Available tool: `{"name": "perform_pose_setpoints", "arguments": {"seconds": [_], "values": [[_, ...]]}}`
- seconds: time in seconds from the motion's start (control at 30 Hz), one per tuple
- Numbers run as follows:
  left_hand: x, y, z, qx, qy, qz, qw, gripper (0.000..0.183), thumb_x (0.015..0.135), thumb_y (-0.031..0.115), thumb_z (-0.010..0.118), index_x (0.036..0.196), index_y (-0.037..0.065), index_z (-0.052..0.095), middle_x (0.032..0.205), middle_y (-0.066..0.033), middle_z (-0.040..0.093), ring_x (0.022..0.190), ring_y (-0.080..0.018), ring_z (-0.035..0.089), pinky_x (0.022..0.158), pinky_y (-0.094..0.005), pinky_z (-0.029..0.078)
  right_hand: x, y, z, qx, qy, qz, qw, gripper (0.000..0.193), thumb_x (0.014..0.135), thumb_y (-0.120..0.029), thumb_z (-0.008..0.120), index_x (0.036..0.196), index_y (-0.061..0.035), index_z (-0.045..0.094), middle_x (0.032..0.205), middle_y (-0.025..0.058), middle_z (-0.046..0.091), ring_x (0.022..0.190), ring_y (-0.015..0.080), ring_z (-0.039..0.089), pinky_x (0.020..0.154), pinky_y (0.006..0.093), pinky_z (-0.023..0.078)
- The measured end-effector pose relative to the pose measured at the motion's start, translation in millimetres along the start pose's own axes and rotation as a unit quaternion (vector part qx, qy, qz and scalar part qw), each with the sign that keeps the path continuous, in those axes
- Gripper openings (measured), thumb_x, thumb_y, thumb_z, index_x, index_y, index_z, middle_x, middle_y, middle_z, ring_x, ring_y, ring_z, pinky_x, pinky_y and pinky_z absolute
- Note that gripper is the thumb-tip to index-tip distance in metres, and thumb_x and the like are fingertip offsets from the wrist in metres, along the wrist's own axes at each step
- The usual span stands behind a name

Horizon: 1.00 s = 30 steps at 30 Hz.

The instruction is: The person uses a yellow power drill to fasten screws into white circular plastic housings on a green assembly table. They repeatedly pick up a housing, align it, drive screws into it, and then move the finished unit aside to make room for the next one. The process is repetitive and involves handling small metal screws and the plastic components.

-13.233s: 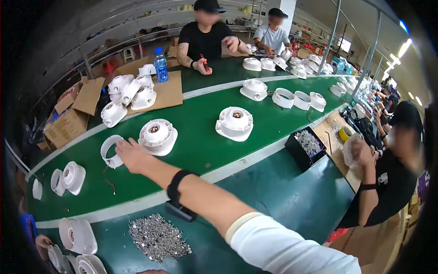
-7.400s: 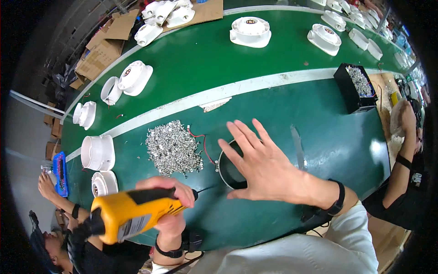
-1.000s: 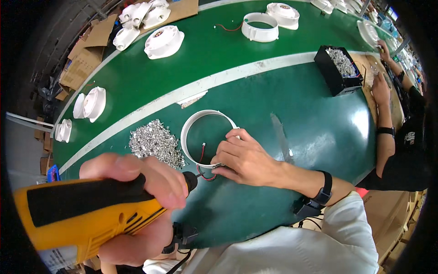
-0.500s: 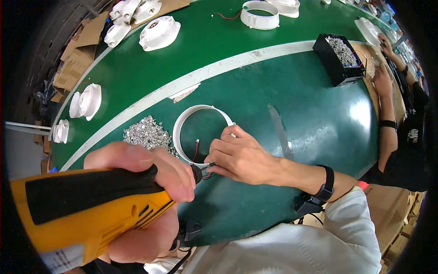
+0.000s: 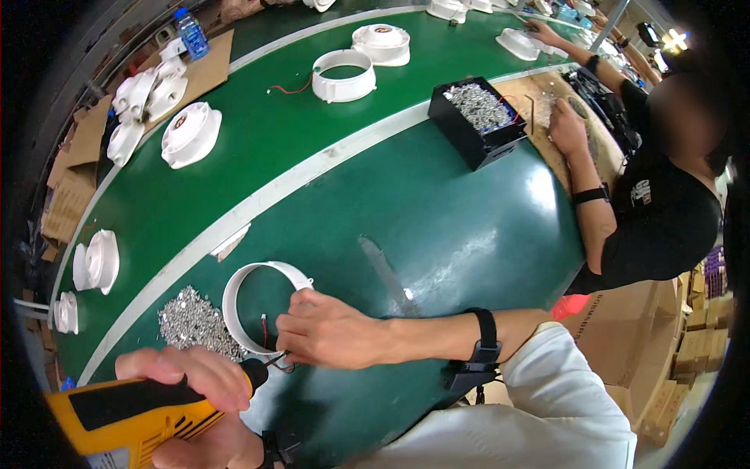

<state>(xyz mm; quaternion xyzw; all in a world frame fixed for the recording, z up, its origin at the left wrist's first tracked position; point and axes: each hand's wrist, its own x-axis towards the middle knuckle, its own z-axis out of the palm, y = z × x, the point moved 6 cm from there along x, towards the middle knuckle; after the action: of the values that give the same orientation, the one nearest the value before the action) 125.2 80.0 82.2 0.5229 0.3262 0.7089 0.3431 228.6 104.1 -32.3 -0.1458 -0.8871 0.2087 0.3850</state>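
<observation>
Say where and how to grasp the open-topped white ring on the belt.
Pinch the white ring by its near wall, probably from the near side: its top lies open, a red wire trails left and a white housing crowds its far right.

An assembly line in a factory workshop.
White plastic housings (image 5: pixel 191 134) sit spaced along a green conveyor belt (image 5: pixel 258 129); beside it, a green workbench (image 5: pixel 336 195) bears a heap of metal parts (image 5: pixel 191 320) and a black box (image 5: pixel 461 134) of more. Also visible: a yellow power driver (image 5: pixel 133 428), a co-worker (image 5: pixel 664 223) in black, stacked cardboard boxes (image 5: pixel 699 352).
</observation>
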Motion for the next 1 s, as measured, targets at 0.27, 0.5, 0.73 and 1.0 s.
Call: {"name": "perform_pose_setpoints", "arguments": {"seconds": [0.27, 0.5, 0.73, 1.0], "values": [[0.0, 7.8, 1.6, -0.010, -0.038, 0.003, 0.999, 0.059, 0.083, 0.055, 0.056, 0.097, 0.002, 0.035, 0.058, -0.0052, 0.043, 0.041, -0.0123, 0.039, 0.034, -0.0222, 0.033, 3.0, -0.8, -0.7, 0.017, -0.005, 0.007, 1.000, 0.020, 0.073, -0.020, 0.068, 0.082, -0.0097, 0.054, 0.076, 0.0030, 0.046, 0.074, 0.0195, 0.050, 0.079, 0.0343, 0.038], [5.9, 17.1, -13.7, 0.091, -0.016, 0.048, 0.995, 0.065, 0.083, 0.059, 0.053, 0.108, 0.001, 0.037, 0.060, -0.0056, 0.044, 0.043, -0.0137, 0.039, 0.039, -0.0252, 0.034, 2.6, 1.9, 2.0, -0.016, -0.047, 0.033, 0.998, 0.017, 0.073, -0.020, 0.069, 0.083, -0.0097, 0.058, 0.077, 0.0033, 0.050, 0.077, 0.0212, 0.052, 0.079, 0.0340, 0.039], [10.5, 27.9, -19.0, 0.038, -0.030, 0.046, 0.998, 0.067, 0.084, 0.059, 0.051, 0.110, -0.001, 0.038, 0.060, -0.0069, 0.044, 0.043, -0.0148, 0.038, 0.038, -0.0270, 0.034, 4.4, 1.3, 7.0, 0.003, -0.041, 0.032, 0.999, 0.019, 0.074, -0.021, 0.070, 0.086, -0.0086, 0.061, 0.079, 0.0027, 0.054, 0.077, 0.0221, 0.052, 0.078, 0.0339, 0.039], [1.4, 13.6, -0.1, -0.001, -0.011, 0.004, 1.000, 0.066, 0.082, 0.063, 0.051, 0.104, 0.003, 0.035, 0.059, -0.0079, 0.047, 0.042, -0.0166, 0.041, 0.038, -0.0286, 0.035, 3.7, 1.0, 6.1, 0.014, -0.037, 0.039, 0.998, 0.033, 0.070, -0.018, 0.073, 0.098, -0.0075, 0.059, 0.084, 0.0053, 0.058, 0.081, 0.0250, 0.053, 0.080, 0.0359, 0.040]]}}
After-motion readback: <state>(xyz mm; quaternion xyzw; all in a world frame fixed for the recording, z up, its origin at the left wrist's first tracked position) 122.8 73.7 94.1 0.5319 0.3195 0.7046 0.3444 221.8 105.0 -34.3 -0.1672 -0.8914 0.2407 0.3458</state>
